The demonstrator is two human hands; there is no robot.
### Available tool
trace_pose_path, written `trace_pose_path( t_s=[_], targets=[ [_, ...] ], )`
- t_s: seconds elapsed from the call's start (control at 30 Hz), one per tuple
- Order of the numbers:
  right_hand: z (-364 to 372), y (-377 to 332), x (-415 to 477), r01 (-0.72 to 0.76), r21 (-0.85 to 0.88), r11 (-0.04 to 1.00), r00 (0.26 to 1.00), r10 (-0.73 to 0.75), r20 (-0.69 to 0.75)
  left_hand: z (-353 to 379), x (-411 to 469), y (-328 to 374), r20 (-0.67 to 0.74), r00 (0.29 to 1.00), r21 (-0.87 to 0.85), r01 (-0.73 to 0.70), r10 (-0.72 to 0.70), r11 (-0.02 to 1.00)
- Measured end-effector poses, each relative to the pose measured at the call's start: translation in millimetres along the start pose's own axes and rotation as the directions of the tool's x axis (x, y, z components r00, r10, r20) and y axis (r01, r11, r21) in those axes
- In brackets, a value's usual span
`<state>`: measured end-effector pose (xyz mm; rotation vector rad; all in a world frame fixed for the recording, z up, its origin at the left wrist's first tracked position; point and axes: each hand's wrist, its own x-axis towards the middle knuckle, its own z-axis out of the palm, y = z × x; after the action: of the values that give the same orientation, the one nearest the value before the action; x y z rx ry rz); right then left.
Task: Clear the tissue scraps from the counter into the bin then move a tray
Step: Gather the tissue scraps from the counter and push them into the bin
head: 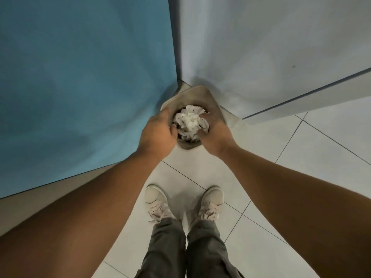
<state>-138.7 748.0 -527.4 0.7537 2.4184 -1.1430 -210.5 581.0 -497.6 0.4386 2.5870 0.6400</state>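
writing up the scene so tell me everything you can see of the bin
The bin is a beige tub, plastic-looking, with a rounded-square rim. It stands upright on the white tiled floor, in the corner between a blue wall and a white wall. Over its mouth the left hand and right hand hold a wad of white tissue scraps, hiding part of the rim; contact with it is unclear.

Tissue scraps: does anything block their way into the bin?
Nothing visible does. The left hand and right hand hold the tissue scraps right over the beige bin's open mouth.
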Motion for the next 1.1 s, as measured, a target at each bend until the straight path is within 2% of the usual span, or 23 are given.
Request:
trace_pose_path(
  t_s=[0.07,0.17,0.37,0.5,0.67,0.83,1.0,1.1],
  targets=[
    [-19,-20,-26,0.051,-0.032,0.998,0.999,-0.051,-0.006,-22,-13,21,-0.007,1.0,-0.045,-0.007,0.007,0.999],
    [-54,-59,-62,0.14,0.001,0.99,0.985,-0.14,-0.099,-61,-29,51,-0.051,0.998,-0.09,0.025,-0.03,0.996],
    [-143,-128,-119,0.229,-0.039,0.973,0.953,-0.232,-0.196,-157,-77,130,-0.077,0.996,-0.091,0.027,-0.035,0.995],
    [-205,-176,-163,0.261,-0.021,0.965,0.928,-0.257,-0.268,-232,-114,197,-0.211,0.977,-0.075,-0.028,0.011,0.997],
    [-271,-229,-220,0.385,0.031,0.923,0.872,-0.352,-0.34,-323,-164,254,-0.408,0.907,-0.109,-0.163,0.105,0.98],
    [-306,-282,-253,0.54,-0.016,0.842,0.786,-0.511,-0.348,-391,-191,264,-0.524,0.842,-0.089,-0.201,0.126,0.976],
    [-322,-349,-269,0.673,-0.074,0.736,0.676,-0.653,-0.342,-445,-210,245,-0.615,0.782,-0.016,-0.137,0.098,0.991],
    [-320,-383,-275,0.712,-0.104,0.694,0.643,-0.705,-0.299,-469,-221,225,-0.652,0.757,-0.022,-0.087,0.052,0.996]
  ],
)
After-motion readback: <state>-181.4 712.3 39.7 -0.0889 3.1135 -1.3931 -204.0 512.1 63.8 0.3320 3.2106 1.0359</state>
